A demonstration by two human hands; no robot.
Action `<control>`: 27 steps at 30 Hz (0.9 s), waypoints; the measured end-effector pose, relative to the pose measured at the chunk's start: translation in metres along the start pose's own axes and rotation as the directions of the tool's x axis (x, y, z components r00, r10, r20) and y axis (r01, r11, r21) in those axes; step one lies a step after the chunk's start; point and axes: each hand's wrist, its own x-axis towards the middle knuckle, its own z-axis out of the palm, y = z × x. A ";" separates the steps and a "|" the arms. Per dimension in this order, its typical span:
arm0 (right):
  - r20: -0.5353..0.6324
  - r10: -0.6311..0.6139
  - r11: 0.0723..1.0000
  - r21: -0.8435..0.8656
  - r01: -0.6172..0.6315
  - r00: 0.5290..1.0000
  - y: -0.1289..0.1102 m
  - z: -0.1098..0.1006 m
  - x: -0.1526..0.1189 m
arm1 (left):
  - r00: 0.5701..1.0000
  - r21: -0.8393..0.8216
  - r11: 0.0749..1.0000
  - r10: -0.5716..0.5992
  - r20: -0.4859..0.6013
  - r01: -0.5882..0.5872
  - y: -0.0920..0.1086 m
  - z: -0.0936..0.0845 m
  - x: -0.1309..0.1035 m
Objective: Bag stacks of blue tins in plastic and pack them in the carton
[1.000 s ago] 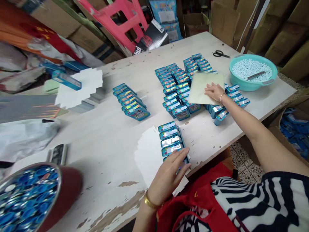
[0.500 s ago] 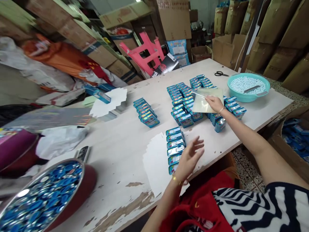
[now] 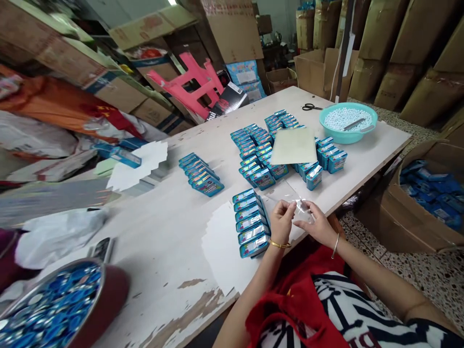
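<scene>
Near my edge of the bench (image 3: 159, 237): I had one piece of clear film (image 3: 301, 209) up in front of me, just right of the nearest row of tins (image 3: 250, 222).
Left hand (image 3: 283, 220): pinched the film between thumb and fingertips; one gold bangle (image 3: 280, 245) circled the wrist.
Right hand (image 3: 319, 226): fingers met the film, thumb spread away; I couldn't tell whether they gripped it. One silver bracelet (image 3: 335, 245).
Nearest row: six blue tins, with fanned white cards (image 3: 217, 246) beside them, too overlapped to count.
Middle row (image 3: 206, 186): about six tins, blurred.
Large group (image 3: 263, 179): too many hidden to count; one pale sheet (image 3: 294, 146) lay across it.
Basin (image 3: 342, 137): one, turquoise, holding white pellets (image 3: 340, 117) and one flat tool (image 3: 354, 124).
Scissors (image 3: 311, 107): one pair, near the basin.
</scene>
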 end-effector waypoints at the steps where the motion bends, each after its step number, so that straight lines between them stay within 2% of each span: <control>1: 0.041 0.036 0.997 0.070 -0.039 0.999 -0.001 0.001 -0.003 | 0.999 0.022 1.000 0.001 0.047 -0.003 0.004 0.000 -0.001; 4: 0.113 0.095 0.970 0.213 -0.117 0.989 -0.007 -0.003 -0.002 | 0.992 0.048 0.999 0.006 0.126 -0.013 0.013 -0.001 -0.002; 6: 0.116 0.106 0.966 0.222 -0.130 0.988 -0.012 -0.011 0.004 | 0.993 0.067 0.997 0.030 0.113 -0.038 0.016 -0.002 -0.001; 9: 0.108 0.131 0.971 0.188 -0.150 0.985 -0.021 -0.025 0.013 | 0.989 0.150 0.979 0.126 0.083 -0.137 0.020 -0.002 -0.002; 12: 0.186 0.074 0.981 0.161 -0.104 0.980 -0.032 -0.030 0.018 | 0.964 0.257 0.930 0.245 0.106 -0.265 0.030 0.000 -0.002; 15: 0.241 0.000 0.986 0.162 -0.040 0.970 -0.041 -0.028 0.019 | 0.932 0.281 0.891 0.314 0.182 -0.356 0.043 -0.001 0.001; 19: 0.256 0.053 0.979 0.179 -0.101 0.965 -0.041 -0.035 0.023 | 0.920 0.241 0.903 0.295 0.257 -0.356 0.049 -0.011 0.006; 22: 0.193 0.143 0.957 0.223 -0.185 0.971 -0.039 -0.049 0.030 | 0.935 0.266 0.904 0.282 0.214 -0.334 0.046 -0.017 0.007; 24: 0.147 0.159 0.966 0.180 -0.184 0.976 -0.039 -0.053 0.031 | 0.928 0.337 0.866 0.326 0.178 -0.369 0.044 -0.016 0.005; 27: 0.209 0.091 0.995 0.024 -0.098 0.974 -0.041 -0.041 0.022 | 0.902 0.437 0.789 0.381 0.202 -0.431 0.043 -0.007 0.000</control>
